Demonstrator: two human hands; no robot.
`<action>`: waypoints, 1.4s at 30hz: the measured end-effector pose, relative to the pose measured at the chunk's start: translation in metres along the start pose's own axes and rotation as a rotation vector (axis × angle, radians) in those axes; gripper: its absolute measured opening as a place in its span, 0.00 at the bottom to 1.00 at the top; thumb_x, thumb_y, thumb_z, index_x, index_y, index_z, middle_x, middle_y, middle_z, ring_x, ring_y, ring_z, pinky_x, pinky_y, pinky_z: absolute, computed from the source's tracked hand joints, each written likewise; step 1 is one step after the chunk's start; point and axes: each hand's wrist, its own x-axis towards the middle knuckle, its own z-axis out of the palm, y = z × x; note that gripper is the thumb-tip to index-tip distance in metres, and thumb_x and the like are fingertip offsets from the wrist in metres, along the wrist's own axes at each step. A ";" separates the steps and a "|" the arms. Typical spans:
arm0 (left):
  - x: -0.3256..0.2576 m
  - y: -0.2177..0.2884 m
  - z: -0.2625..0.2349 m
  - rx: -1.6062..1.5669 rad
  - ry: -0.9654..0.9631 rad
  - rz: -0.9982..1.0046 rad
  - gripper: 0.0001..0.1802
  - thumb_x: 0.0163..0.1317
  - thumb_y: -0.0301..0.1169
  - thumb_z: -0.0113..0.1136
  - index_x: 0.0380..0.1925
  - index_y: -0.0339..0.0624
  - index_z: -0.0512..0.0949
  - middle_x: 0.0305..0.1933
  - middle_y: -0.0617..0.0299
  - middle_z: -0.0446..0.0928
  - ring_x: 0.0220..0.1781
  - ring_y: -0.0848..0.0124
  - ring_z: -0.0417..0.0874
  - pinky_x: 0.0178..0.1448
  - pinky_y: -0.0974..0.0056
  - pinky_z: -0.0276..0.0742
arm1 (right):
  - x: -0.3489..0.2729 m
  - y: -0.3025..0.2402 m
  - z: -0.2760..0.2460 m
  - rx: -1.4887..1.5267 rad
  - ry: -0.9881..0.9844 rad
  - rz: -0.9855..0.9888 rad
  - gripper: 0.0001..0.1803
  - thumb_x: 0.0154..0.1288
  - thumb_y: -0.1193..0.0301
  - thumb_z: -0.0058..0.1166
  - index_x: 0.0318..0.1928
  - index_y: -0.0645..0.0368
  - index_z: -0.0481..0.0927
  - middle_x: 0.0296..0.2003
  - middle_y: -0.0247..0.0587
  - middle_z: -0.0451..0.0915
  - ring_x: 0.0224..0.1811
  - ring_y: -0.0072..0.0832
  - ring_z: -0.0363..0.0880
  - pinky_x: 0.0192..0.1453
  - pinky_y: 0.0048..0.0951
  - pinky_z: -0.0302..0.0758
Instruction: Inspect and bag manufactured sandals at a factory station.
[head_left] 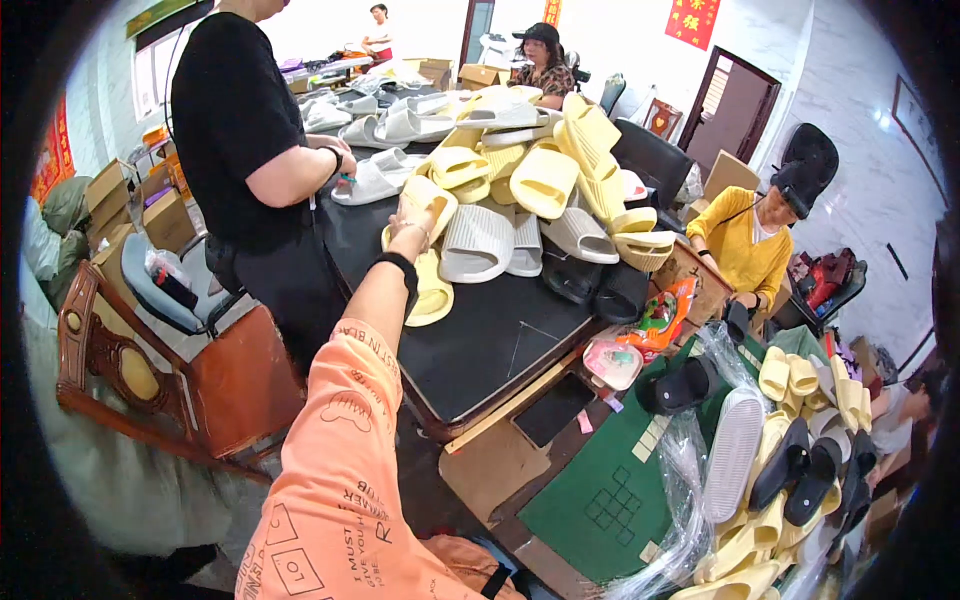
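My left arm, in an orange sleeve with a black wristband, stretches to the near left side of a slipper heap. There my left hand (410,218) is closed on a yellow slipper (437,200); its fingers are partly hidden. Below it another yellow slipper (430,290) lies on the black tabletop (470,355). Close by on the right are a light grey slipper (475,243) and more yellow slippers (543,182) piled up. Black slippers (572,275) lie at the heap's right edge. My right hand is out of the picture.
A person in black (235,140) stands at the table's left, near a wooden chair (230,380). A person in yellow (750,240) works at the right. Beside a green mat (600,500), slippers and clear plastic wrap (685,500) are piled. Another person (545,70) sits behind the heap.
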 end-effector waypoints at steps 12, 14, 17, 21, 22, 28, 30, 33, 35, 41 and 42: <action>-0.072 0.009 -0.034 -0.190 0.318 0.308 0.31 0.63 0.37 0.44 0.65 0.46 0.51 0.44 0.42 0.74 0.49 0.51 0.73 0.57 0.53 0.58 | -0.084 -0.144 0.024 -0.002 -0.182 -0.198 0.18 0.61 0.78 0.42 0.52 0.68 0.68 0.44 0.49 0.72 0.45 0.36 0.70 0.50 0.31 0.68; -0.100 0.005 -0.042 -0.393 0.325 0.516 0.32 0.59 0.30 0.45 0.65 0.47 0.51 0.50 0.40 0.70 0.52 0.50 0.70 0.57 0.54 0.59 | -0.098 -0.167 0.037 0.008 -0.236 -0.258 0.18 0.61 0.78 0.42 0.53 0.67 0.68 0.46 0.49 0.72 0.46 0.37 0.70 0.51 0.31 0.67; -0.160 -0.009 -0.047 -0.471 0.236 0.712 0.39 0.50 0.17 0.44 0.65 0.43 0.48 0.59 0.39 0.58 0.59 0.50 0.62 0.61 0.57 0.58 | -0.124 -0.211 0.063 0.115 -0.376 -0.341 0.20 0.61 0.77 0.41 0.55 0.65 0.67 0.48 0.49 0.71 0.49 0.38 0.70 0.54 0.32 0.67; -0.233 -0.025 -0.041 -0.258 0.102 0.995 0.42 0.43 0.12 0.39 0.65 0.37 0.47 0.62 0.43 0.56 0.63 0.49 0.57 0.68 0.58 0.49 | -0.171 -0.274 0.092 -0.159 -0.354 -0.562 0.19 0.61 0.75 0.45 0.54 0.65 0.68 0.47 0.47 0.72 0.46 0.34 0.71 0.49 0.30 0.68; -0.248 -0.029 -0.039 -0.249 0.061 1.047 0.42 0.43 0.12 0.39 0.65 0.38 0.48 0.62 0.44 0.55 0.63 0.48 0.57 0.67 0.58 0.51 | -0.183 -0.290 0.103 -0.083 -0.424 -0.608 0.19 0.61 0.74 0.46 0.54 0.64 0.69 0.47 0.47 0.72 0.46 0.33 0.71 0.48 0.30 0.69; -0.287 -0.035 -0.028 -0.326 -0.059 1.125 0.42 0.43 0.13 0.40 0.65 0.38 0.49 0.60 0.43 0.54 0.59 0.46 0.61 0.61 0.57 0.62 | -0.248 -0.364 0.145 0.098 -0.828 -0.682 0.22 0.55 0.77 0.49 0.52 0.65 0.68 0.48 0.45 0.70 0.50 0.31 0.70 0.54 0.29 0.67; -0.289 -0.036 -0.026 -0.341 -0.078 1.099 0.42 0.43 0.15 0.41 0.65 0.39 0.49 0.60 0.43 0.55 0.58 0.46 0.62 0.61 0.55 0.62 | -0.271 -0.382 0.163 0.143 -0.973 -0.691 0.24 0.55 0.76 0.51 0.54 0.66 0.65 0.49 0.45 0.70 0.51 0.31 0.70 0.54 0.30 0.67; -0.294 -0.041 -0.023 -0.218 -0.046 1.095 0.42 0.42 0.16 0.42 0.65 0.39 0.50 0.59 0.43 0.56 0.57 0.47 0.62 0.61 0.53 0.60 | -0.317 -0.407 0.204 0.350 -1.243 -0.619 0.40 0.49 0.73 0.61 0.62 0.63 0.56 0.57 0.53 0.64 0.61 0.39 0.62 0.60 0.35 0.65; -0.300 -0.050 -0.023 -0.141 -0.071 1.115 0.42 0.42 0.18 0.45 0.64 0.39 0.51 0.59 0.44 0.57 0.56 0.48 0.62 0.62 0.52 0.56 | -0.349 -0.423 0.232 0.463 -1.331 -0.666 0.44 0.51 0.70 0.61 0.64 0.63 0.49 0.58 0.52 0.62 0.60 0.38 0.63 0.59 0.34 0.65; -0.311 -0.063 -0.029 -0.106 -0.248 1.191 0.42 0.42 0.18 0.49 0.64 0.42 0.54 0.59 0.48 0.62 0.56 0.52 0.66 0.61 0.55 0.60 | -0.411 -0.452 0.289 0.808 -1.661 -0.233 0.32 0.60 0.68 0.54 0.61 0.61 0.55 0.55 0.43 0.66 0.55 0.30 0.68 0.52 0.32 0.71; -0.312 -0.064 -0.034 -0.159 -0.336 1.106 0.38 0.43 0.18 0.50 0.60 0.42 0.61 0.58 0.49 0.65 0.55 0.53 0.68 0.60 0.57 0.62 | -0.413 -0.450 0.293 0.764 -1.685 -0.163 0.30 0.61 0.67 0.53 0.60 0.61 0.57 0.54 0.42 0.67 0.53 0.28 0.70 0.50 0.30 0.72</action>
